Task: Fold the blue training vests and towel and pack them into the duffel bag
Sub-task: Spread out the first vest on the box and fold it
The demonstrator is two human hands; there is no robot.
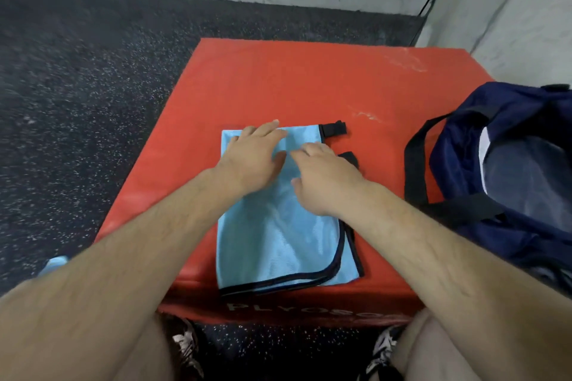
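Observation:
A light blue training vest [278,244] with black trim lies folded lengthwise on the red plyo box [309,83]. Its black strap ends [334,129] stick out at the far right corner. My left hand [252,158] lies flat on the vest's far left part, fingers straight. My right hand [325,179] presses on the vest beside it, its fingertips hidden from view. The navy duffel bag [510,170] stands open at the right edge of the box, its black handles [414,158] hanging toward the vest.
Dark speckled rubber floor [93,86] surrounds the box on the left and behind. A grey concrete wall [510,3] runs along the back and right. A bit of light blue fabric [54,264] shows on the floor at the left, behind my left forearm.

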